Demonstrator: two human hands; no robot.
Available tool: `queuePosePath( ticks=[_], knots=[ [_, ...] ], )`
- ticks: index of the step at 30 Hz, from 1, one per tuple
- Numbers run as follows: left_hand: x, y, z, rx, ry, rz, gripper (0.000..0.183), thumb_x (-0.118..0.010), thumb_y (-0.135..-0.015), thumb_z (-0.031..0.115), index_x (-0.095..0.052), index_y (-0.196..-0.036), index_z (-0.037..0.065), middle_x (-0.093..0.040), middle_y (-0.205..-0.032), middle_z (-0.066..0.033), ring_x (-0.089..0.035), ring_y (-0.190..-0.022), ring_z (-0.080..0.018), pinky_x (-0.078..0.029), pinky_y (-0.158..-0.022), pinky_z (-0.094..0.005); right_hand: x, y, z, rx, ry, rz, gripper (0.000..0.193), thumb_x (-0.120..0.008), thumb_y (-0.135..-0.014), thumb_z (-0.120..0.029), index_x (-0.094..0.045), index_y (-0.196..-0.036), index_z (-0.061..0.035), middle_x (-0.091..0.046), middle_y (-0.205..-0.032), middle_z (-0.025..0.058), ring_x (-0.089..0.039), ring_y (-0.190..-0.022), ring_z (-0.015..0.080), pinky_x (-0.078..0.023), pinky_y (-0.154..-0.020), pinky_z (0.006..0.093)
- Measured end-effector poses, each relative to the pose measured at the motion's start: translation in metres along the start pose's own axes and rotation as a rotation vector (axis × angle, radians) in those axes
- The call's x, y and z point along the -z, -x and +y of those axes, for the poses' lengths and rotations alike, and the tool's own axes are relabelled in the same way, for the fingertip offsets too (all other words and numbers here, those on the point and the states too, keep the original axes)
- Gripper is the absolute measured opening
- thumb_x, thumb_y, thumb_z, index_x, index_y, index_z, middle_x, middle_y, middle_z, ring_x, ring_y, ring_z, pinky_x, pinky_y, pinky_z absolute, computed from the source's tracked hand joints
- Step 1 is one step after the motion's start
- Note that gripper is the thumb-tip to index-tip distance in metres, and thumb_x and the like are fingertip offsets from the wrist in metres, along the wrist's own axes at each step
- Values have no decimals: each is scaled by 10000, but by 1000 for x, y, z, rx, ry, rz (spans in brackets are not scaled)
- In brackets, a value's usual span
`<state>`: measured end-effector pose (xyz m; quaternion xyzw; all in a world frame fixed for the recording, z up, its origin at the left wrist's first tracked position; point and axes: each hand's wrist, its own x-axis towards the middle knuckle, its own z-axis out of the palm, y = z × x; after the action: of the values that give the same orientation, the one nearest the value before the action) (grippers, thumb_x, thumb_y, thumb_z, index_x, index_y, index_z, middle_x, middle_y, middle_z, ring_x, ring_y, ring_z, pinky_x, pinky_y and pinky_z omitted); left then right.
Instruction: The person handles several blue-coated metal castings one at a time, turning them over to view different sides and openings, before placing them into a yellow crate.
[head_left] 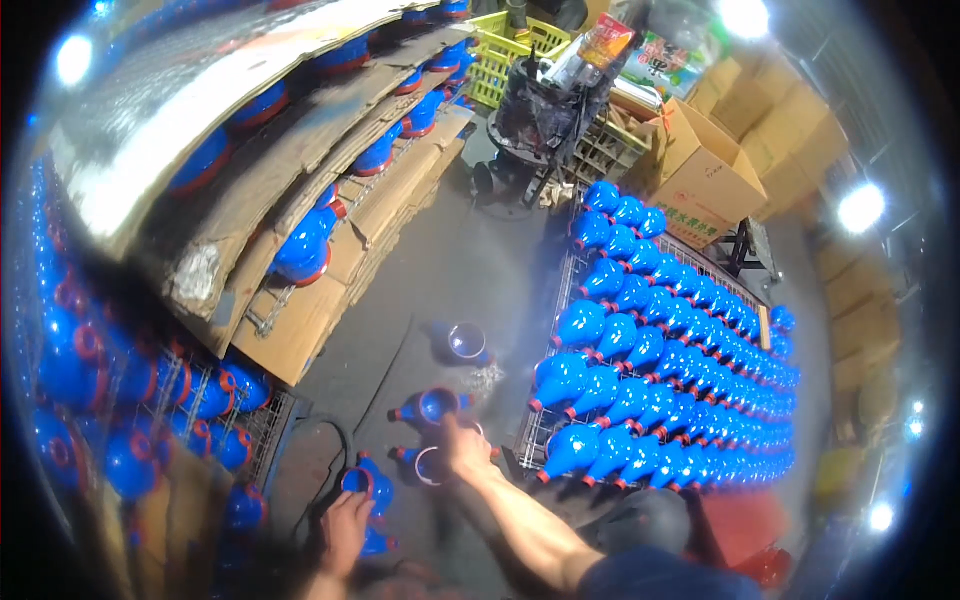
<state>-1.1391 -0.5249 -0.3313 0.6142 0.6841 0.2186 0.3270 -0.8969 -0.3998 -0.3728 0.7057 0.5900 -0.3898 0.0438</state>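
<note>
My left hand is closed on the rim of a blue round housing with a red-edged opening, low in the view. My right hand reaches down over a group of similar housings on the floor. Its fingers are bent at the edge of one that the hand mostly hides, and their tips are slightly blurred. Beside it lie an open-mouthed blue housing and another just beyond, both with short side stubs. Farther off stands one more housing, its round opening facing up.
At right, a wire rack carries rows of glossy blue housings with red ends. At left, cardboard sheets separate stacked layers of housings. A cardboard box, a yellow crate and a dark bagged object stand at the back. A dark hose lies on the floor.
</note>
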Motion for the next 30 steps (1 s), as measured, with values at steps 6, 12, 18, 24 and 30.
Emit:
queuePosePath(
  ticks=[6, 12, 18, 24, 30],
  knots=[
    [25, 15, 27, 193, 158, 15, 206, -637, -890, 179, -670, -923, -22, -643, -849, -184, -635, -778, -368, -489, -692, -412, 7, 30, -7, -24, -97, -4, 677, -726, -745, -124, -457, -1364, -175, -682, -1013, 232, -646, -1032, 433, -514, -874, 535],
    [58, 76, 21, 579, 132, -16, 184, -607, -940, 134, -639, -983, -42, -622, -802, -99, -575, -719, -168, -500, -705, -366, 38, 91, -7, -139, -837, -214, 716, -765, -700, -29, -458, -1341, -114, -696, -837, 154, -689, -601, 204, -579, -507, 329],
    [122, 118, 67, 485, 95, 88, 208, -623, -949, 135, -643, -965, -71, -613, -772, -49, -528, -703, -98, -466, -661, -280, 85, 170, -23, -374, -1311, -353, 833, -765, -766, -12, -330, -1467, -123, -683, -1050, 165, -696, -797, 222, -606, -552, 332],
    [188, 142, 119, 457, 29, -120, 234, -616, -954, 131, -656, -1027, -88, -693, -852, -68, -592, -756, -121, -497, -723, -294, 183, 276, -4, -385, -1561, -259, 796, -731, -824, 2, -301, -1480, -130, -645, -1136, 214, -692, -952, 316, -630, -644, 432],
    [232, 121, 235, 157, -211, -273, 316, -655, -923, 200, -679, -1078, -74, -723, -917, -188, -689, -823, -245, -536, -792, -372, 311, 424, 52, -540, -1563, 50, 768, -716, -826, 9, -327, -1471, -139, -638, -1107, 186, -695, -894, 313, -625, -604, 422]
  ],
)
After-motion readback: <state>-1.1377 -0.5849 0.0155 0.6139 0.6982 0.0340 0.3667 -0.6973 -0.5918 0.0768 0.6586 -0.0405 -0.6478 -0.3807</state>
